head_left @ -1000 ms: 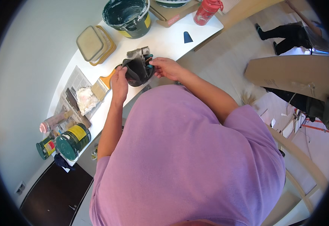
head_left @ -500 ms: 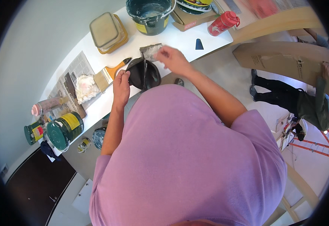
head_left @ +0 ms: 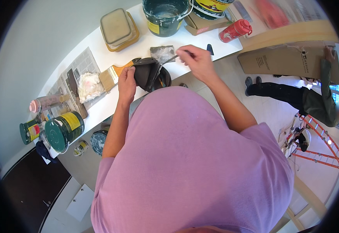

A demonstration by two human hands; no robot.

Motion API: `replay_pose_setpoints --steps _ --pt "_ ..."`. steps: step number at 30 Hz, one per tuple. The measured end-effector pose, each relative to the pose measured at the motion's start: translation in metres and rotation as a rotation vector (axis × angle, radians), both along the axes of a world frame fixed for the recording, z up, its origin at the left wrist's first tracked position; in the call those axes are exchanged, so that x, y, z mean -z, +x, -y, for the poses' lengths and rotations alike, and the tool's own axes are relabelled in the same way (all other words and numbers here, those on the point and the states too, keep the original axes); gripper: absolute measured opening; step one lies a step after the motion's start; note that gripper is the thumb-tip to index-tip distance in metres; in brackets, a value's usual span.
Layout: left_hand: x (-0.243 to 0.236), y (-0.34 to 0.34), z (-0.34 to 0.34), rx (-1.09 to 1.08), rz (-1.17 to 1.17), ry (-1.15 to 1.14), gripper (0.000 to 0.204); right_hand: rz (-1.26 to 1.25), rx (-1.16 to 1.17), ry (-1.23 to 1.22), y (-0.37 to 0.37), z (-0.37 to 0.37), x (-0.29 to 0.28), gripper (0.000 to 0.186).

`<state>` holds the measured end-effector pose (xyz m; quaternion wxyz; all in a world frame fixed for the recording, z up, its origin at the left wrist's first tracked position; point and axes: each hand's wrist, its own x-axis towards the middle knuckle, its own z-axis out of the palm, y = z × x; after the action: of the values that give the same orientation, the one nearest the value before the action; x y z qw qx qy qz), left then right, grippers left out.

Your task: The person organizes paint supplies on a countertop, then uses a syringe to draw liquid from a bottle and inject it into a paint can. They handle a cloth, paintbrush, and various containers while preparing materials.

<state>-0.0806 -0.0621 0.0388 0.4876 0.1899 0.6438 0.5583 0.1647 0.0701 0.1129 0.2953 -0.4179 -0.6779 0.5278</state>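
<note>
My left hand [head_left: 127,84] grips the near-left rim of a black pouch [head_left: 146,75] at the table's front edge. The pouch gapes open, and small coloured items show dimly inside. To its right, my right hand [head_left: 199,64] is closed on a thin dark rod-like tool [head_left: 171,59], which slants down toward the pouch's mouth. What kind of tool it is cannot be made out. A wide paintbrush [head_left: 115,73] with an orange handle lies just left of the pouch. Behind the pouch rests a smeared grey flat piece [head_left: 162,53].
Newspaper [head_left: 89,62] bears a white crumpled wad [head_left: 90,87]. Paint cans [head_left: 65,130] stand at the left. Behind are a lidded container [head_left: 119,29], a bucket [head_left: 163,19], a cardboard box [head_left: 204,24] and a red bottle [head_left: 235,31]. A co-worker [head_left: 313,97] handles a long carton [head_left: 282,62] at right.
My right hand has moved right, and a thin dark tool now shows in its fingers. The pouch looks wider open. The view has shifted slightly, and the co-worker and carton have moved.
</note>
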Motion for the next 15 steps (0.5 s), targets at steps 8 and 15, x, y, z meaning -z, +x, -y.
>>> replay_pose_setpoints --steps 8,15 --pt "-0.016 0.017 -0.018 0.089 -0.135 0.035 0.029 0.075 -0.28 0.563 -0.013 0.025 0.021 0.025" --pt "-0.009 0.008 -0.028 0.237 -0.268 -0.006 0.03 0.54 0.306 0.485 0.059 -0.022 0.079 0.043"
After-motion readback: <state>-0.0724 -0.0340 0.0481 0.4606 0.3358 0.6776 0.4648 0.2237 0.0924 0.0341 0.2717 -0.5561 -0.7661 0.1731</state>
